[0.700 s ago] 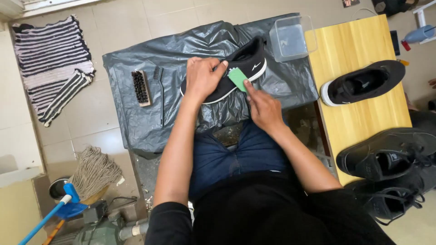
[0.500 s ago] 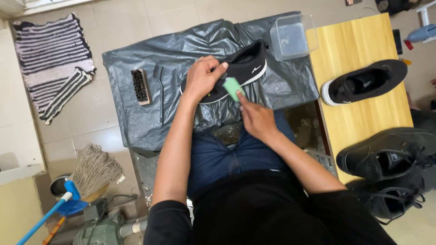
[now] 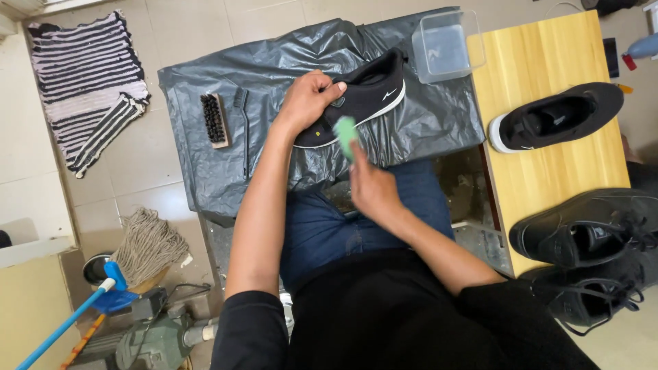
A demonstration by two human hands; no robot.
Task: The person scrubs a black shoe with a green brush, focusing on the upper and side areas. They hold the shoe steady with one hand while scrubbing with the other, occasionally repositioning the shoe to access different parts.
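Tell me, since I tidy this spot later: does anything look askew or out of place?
Little stands out. The striped mat has one corner folded over, and the grey plastic sheet is crumpled. The left hand holds the black shoe; the right hand holds a green item.

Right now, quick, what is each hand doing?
Left hand: closed around the black sneaker, holding it over the grey plastic sheet.
Right hand: closed on a green sponge, by the sneaker's sole.
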